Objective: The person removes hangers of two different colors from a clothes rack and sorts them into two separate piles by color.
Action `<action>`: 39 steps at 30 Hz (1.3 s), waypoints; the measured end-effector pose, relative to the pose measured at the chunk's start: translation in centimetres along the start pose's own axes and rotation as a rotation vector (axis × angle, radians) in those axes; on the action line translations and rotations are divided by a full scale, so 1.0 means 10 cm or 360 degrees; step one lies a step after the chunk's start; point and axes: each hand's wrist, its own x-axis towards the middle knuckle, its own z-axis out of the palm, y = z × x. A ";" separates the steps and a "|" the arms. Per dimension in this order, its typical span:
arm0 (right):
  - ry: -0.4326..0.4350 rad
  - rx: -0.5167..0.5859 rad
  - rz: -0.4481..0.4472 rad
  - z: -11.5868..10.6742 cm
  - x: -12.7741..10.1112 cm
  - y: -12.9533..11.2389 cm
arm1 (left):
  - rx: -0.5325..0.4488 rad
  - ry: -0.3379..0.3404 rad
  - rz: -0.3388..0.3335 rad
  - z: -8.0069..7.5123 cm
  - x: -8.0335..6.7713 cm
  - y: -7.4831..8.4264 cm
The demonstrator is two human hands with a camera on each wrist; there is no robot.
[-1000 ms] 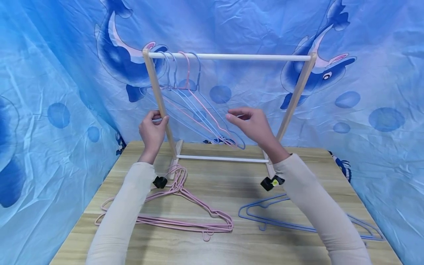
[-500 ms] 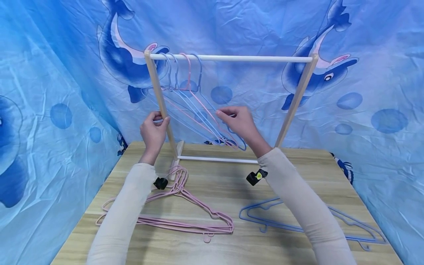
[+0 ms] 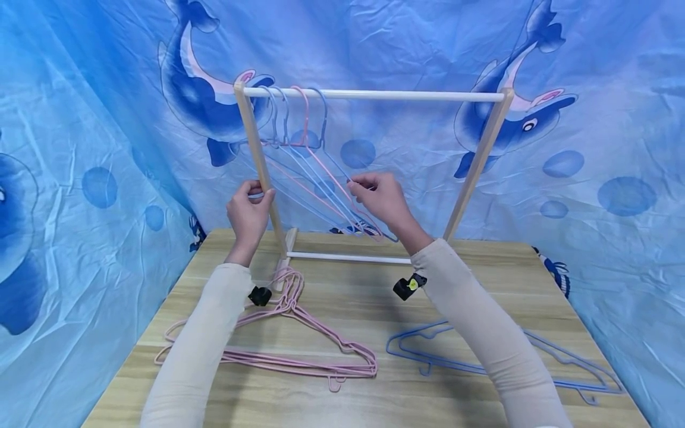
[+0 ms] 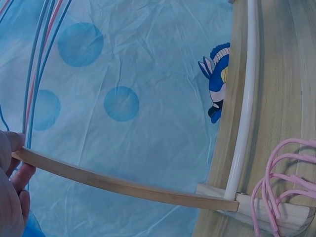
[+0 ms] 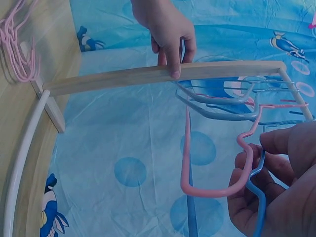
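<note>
A small wooden rack with a white top rail stands at the back of the table. Several blue and pink wire hangers hang at the rail's left end. My left hand grips the rack's left post; the right wrist view shows that left hand wrapped round the post. My right hand pinches the arm of the rightmost blue hanger. Close up, the right hand holds the blue hanger, and the curved end of a pink hanger lies against the fingers.
A pile of pink hangers lies on the wooden table at front left, and blue hangers lie at front right. A white lower bar joins the rack's feet. Blue dolphin cloth surrounds the table.
My right hand has moved left from open air to the hanging hangers and closed its fingers on the rightmost blue one. The left hand has stayed on the post.
</note>
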 end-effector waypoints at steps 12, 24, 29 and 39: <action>0.0092 -0.0105 -0.0073 -0.07 0.00 -0.01 | 0.0001 -0.0010 -0.0005 0.00 -0.01 -0.01; 0.0183 -0.0108 -0.0122 -0.34 -0.11 -0.16 | -0.0025 -0.0017 -0.0001 0.02 -0.01 0.00; 0.0221 -0.0143 -0.0144 -0.50 -0.22 -0.22 | -0.0026 -0.0023 -0.0015 0.02 -0.01 0.02; 0.0358 -0.0170 -0.0297 -0.74 -0.42 -0.12 | -0.0001 -0.0017 -0.0029 -0.01 0.01 0.04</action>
